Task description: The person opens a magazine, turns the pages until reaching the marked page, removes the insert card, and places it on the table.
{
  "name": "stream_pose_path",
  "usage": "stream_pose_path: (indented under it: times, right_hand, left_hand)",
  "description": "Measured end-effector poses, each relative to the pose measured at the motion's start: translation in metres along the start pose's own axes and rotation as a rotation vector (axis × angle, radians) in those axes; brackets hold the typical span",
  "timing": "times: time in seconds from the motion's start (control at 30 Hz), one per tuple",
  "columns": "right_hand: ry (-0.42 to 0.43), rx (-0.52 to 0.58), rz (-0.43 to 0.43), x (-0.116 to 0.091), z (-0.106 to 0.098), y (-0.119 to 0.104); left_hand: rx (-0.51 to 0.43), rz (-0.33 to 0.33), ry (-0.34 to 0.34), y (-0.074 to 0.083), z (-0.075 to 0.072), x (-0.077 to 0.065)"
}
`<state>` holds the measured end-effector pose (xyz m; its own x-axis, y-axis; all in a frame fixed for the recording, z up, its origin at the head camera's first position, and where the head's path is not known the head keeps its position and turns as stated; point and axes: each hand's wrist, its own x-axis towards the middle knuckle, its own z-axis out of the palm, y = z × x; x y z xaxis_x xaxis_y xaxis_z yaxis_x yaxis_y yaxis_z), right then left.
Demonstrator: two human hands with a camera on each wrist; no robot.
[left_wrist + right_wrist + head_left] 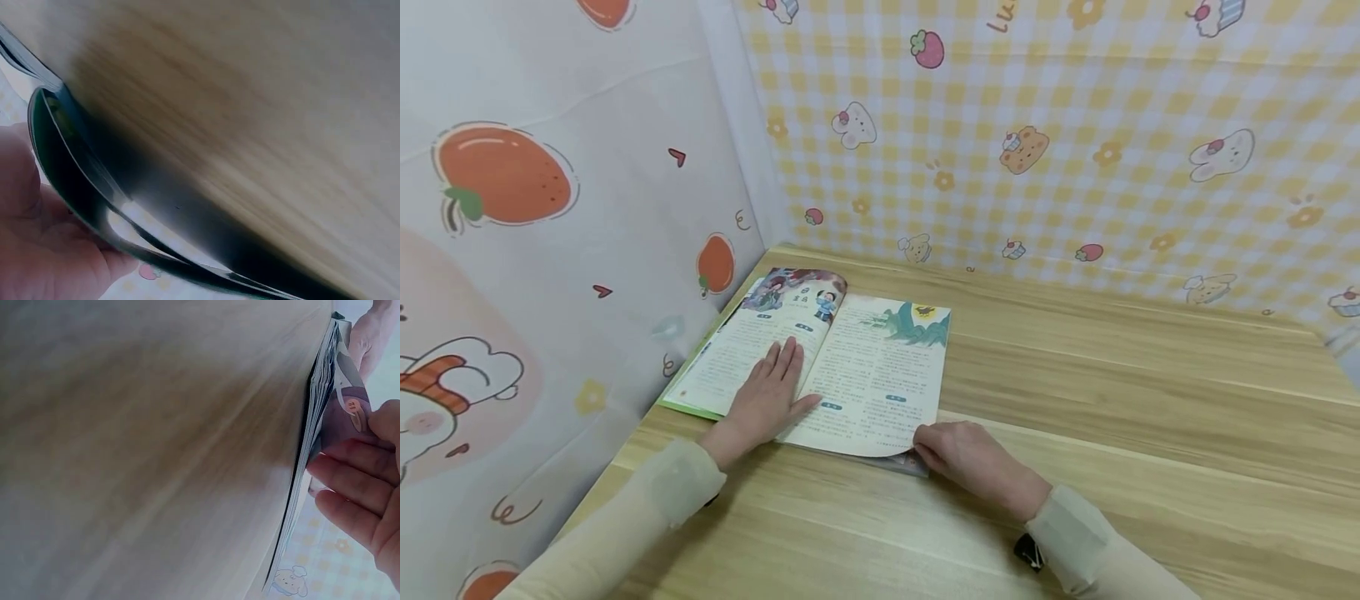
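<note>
An open magazine (880, 375) with printed text and coloured pictures lies on the wooden table. My left hand (767, 396) rests with extended fingers on its left page (722, 358), thumb reaching across the fold. At the lower right corner, my right hand (973, 458) pinches the right page, whose bottom edge curves up and shows part of the sheet beneath. In the right wrist view, thumb and fingers hold that lifted page's purple underside (337, 425) above the stacked sheets (312, 406). The left wrist view shows the magazine's bowed green edge (69, 181) beside the palm.
The wooden tabletop (1112, 375) extends to the right of the magazine and in front of it. A white printed cloth wall (625, 208) stands along the left, and a yellow checked cloth (970, 133) hangs behind. A black piece (1028, 552) sits under the right wrist.
</note>
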<state>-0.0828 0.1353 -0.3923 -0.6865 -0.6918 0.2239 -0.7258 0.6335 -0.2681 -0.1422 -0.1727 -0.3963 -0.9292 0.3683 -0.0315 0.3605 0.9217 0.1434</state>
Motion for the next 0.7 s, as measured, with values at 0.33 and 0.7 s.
stream_pose_path:
  times: [0.33,0.7]
  right_hand:
    - [0.147,-0.042,-0.018,-0.001,0.001,0.002]
    - [0.194,-0.064,-0.003,0.001,0.000,-0.001]
  left_hand:
    - [0.057,0.106,0.004,0.029,-0.004,0.000]
    - [-0.034,0.378,-0.060,0.082,0.000,-0.009]
